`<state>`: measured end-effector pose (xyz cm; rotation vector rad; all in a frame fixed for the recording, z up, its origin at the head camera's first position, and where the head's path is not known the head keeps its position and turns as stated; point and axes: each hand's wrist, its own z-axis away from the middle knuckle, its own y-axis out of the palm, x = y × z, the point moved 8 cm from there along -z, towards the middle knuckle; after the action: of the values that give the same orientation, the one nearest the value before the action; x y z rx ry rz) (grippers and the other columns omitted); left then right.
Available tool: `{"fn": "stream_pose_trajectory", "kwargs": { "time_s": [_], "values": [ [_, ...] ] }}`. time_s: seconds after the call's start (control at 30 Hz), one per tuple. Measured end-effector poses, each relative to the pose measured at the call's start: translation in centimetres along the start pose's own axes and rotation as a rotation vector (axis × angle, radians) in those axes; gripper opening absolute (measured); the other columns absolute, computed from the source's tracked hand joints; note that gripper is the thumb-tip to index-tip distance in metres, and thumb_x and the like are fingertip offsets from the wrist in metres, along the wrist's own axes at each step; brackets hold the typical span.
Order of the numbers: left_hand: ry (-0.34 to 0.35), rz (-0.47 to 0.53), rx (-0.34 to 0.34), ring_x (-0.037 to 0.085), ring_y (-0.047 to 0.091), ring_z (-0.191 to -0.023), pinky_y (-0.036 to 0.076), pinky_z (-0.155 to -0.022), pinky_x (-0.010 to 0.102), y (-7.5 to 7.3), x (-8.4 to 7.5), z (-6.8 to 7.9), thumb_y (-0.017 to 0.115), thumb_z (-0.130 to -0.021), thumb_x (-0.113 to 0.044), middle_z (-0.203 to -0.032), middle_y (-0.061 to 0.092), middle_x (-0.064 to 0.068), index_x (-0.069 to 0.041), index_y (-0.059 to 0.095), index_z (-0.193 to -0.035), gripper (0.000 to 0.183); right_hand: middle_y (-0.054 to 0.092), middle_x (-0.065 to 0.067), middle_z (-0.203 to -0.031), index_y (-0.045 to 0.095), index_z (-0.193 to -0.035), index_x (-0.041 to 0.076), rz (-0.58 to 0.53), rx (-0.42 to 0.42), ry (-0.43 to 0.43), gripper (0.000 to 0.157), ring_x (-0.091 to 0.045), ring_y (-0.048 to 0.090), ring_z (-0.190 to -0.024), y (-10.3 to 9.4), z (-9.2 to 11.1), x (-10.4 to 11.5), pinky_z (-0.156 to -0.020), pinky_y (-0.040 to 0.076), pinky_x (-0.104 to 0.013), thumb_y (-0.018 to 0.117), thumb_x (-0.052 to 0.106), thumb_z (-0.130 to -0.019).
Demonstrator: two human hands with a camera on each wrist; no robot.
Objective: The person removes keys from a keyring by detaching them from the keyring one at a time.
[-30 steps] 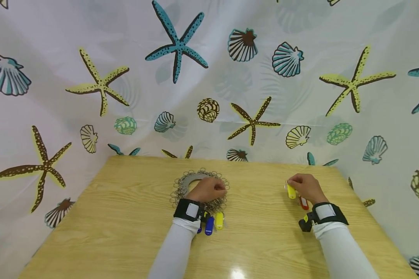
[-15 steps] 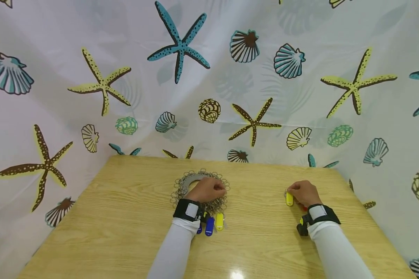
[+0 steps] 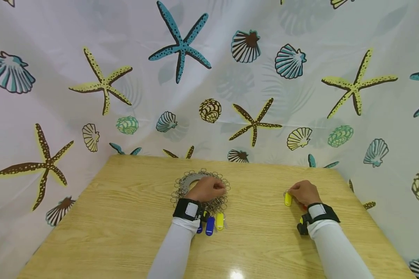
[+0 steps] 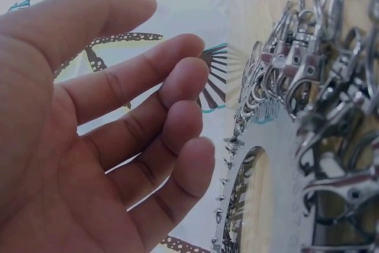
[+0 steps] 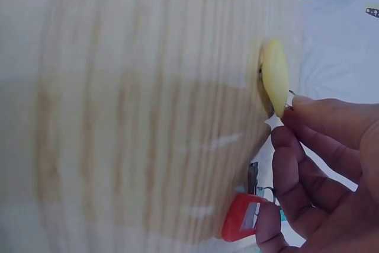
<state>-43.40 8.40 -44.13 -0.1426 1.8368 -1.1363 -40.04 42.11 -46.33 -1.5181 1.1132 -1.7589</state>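
In the head view my right hand [image 3: 304, 192] is at the right of the table, its thumb and index finger pinching a yellow key tag [image 3: 288, 199] by the ring end. The tag lies against or very near the tabletop. Just below the fingers is a red key tag [image 5: 240, 217] with a pale label, mostly hidden by the hand in the head view. My left hand [image 3: 206, 190] hovers over a flat grey ring plate [image 3: 186, 182] hung round with metal clasps and split rings [image 4: 299, 63]. Its fingers are loosely bent and hold nothing.
Two blue key tags, one of them [image 3: 210, 226] in full sight, and another yellow key tag [image 3: 220, 221] lie by the left wrist, in front of the ring plate. A patterned cloth [image 3: 209, 77] stands behind the wooden table [image 3: 125, 217].
My right hand has come down and slightly nearer with the yellow key tag, covering more of the red one. In the last half second the tag shifted slightly left. My left hand stays put.
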Motion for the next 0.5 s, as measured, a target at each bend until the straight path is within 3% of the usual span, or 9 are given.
{"fn": "stream_pose_trajectory", "kwargs": {
  "time_s": [0.27,0.5],
  "values": [
    [0.013,0.023,-0.01,0.008,0.056,-0.071,0.047,-0.069,0.027,-0.4,-0.2,0.6,0.058,-0.096,-0.016,-0.091,0.068,-0.002,-0.01,0.072,-0.105,0.017,0.066,-0.024,-0.094,0.068,-0.102,-0.011,0.052,-0.001,0.046,0.031,-0.03,0.057,-0.076,-0.9,0.8,1.0,-0.059,0.048,-0.036,0.064,0.018,-0.091],
    [-0.01,-0.049,-0.012,0.009,0.056,-0.072,0.046,-0.069,0.028,-0.6,0.0,1.4,0.062,-0.095,-0.019,-0.087,0.065,-0.002,-0.013,0.073,-0.099,0.013,0.066,-0.026,-0.099,0.068,-0.102,-0.01,0.052,0.007,-0.116,0.033,-0.04,0.062,-0.086,-1.3,1.9,5.9,-0.071,0.051,-0.049,0.064,0.021,-0.091]
  ]
}}
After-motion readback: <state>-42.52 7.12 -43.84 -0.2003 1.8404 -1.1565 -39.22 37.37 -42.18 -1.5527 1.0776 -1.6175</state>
